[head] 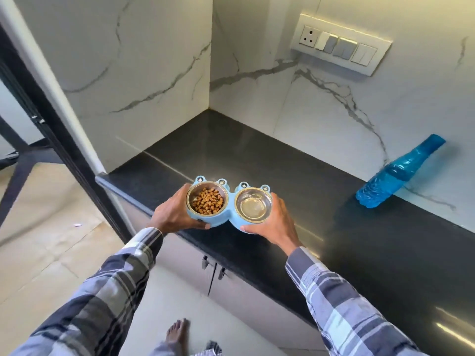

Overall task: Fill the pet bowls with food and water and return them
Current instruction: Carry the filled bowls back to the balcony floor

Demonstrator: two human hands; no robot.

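A light blue double pet feeder (228, 219) with two steel bowls is held level over the front edge of the black counter (257, 160). The left bowl (207, 199) is full of brown kibble. The right bowl (254, 205) holds clear water. My left hand (174, 214) grips the feeder's left end, thumb under the front. On the right end sits my right hand (277, 222), thumb on the front rim. A blue plastic water bottle (397, 173) stands capped against the wall, far right on the counter.
White marble walls close the counter's back and left corner. A switch panel (339, 43) hangs on the back wall. Cabinet doors with handles (205, 262) sit below the counter. A dark door frame (51, 129) stands at left. My bare foot (177, 335) is on the tiled floor.
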